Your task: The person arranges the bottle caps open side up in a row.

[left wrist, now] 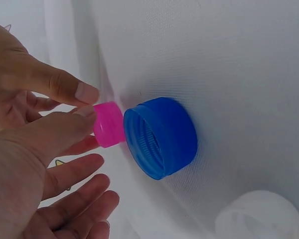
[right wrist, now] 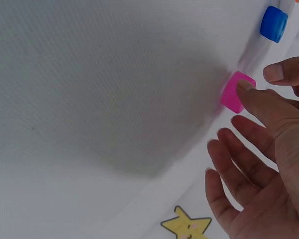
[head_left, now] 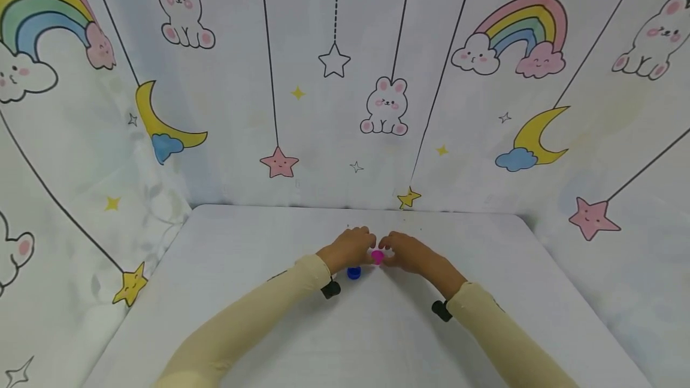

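both hands, left hand (head_left: 350, 248) and right hand (head_left: 409, 252), pinch the pink cap (head_left: 377, 257) near the table's (head_left: 242, 256) far edge, beside the blue cap (head_left: 353, 272); keep fingertip pressure even, so it does not slip.

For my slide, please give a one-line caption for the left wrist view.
Fingertips of two hands meet on a small pink cap beside a blue bottle cap lying on a white table.

Small pink cap (left wrist: 109, 124) beside open-side-up blue cap (left wrist: 162, 137).
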`<act>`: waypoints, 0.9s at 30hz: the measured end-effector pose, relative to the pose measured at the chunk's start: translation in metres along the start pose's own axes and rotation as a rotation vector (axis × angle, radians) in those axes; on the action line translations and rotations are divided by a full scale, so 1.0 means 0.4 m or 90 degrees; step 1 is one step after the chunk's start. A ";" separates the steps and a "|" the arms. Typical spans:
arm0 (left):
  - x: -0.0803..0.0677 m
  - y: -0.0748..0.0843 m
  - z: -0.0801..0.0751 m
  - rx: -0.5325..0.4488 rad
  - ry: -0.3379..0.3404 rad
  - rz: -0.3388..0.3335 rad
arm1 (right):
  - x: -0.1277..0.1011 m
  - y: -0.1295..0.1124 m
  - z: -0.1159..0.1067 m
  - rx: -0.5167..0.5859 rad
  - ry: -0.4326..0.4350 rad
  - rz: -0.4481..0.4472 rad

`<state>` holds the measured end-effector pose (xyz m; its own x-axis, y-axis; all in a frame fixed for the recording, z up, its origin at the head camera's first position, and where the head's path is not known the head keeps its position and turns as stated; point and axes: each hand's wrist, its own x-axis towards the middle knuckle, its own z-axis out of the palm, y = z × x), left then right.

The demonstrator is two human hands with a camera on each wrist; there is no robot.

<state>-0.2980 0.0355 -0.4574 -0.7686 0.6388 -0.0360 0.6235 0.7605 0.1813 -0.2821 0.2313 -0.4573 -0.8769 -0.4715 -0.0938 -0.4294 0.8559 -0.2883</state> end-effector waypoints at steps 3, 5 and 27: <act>0.006 0.005 0.004 0.017 -0.004 -0.005 | 0.005 0.003 0.007 -0.003 -0.001 0.005; 0.009 0.006 0.007 0.025 -0.005 -0.008 | 0.007 0.003 0.010 -0.003 -0.001 0.001; 0.005 0.005 0.021 0.091 0.038 0.018 | 0.007 -0.011 -0.007 0.054 -0.018 -0.017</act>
<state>-0.2970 0.0393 -0.4652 -0.7555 0.6546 0.0269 0.6552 0.7544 0.0403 -0.2834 0.2267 -0.4537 -0.8585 -0.5007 -0.1108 -0.4318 0.8223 -0.3708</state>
